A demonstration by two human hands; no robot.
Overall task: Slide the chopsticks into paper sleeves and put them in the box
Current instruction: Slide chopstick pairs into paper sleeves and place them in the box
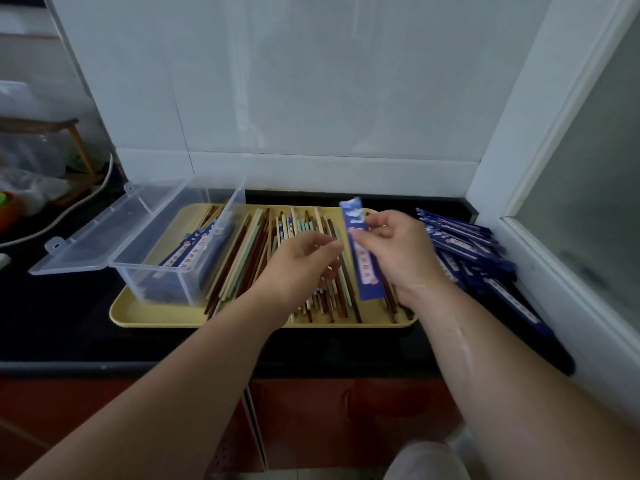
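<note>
Sleeve point(360, 258): blue paper, pinched at its upper half between thumb and fingers of the right grip point(398, 251), held over the tray point(156, 315) towards 2 o'clock. Judged light, limp and easily creased; best taken by the edges near the mouth. Chopsticks point(252, 258): loose on the tray, stiff, smooth, probably slippery; best taken mid-length. Left grip point(298, 265): curled over them, contents cannot be told. Box point(166, 271): at 9 o'clock, lid open.
</note>
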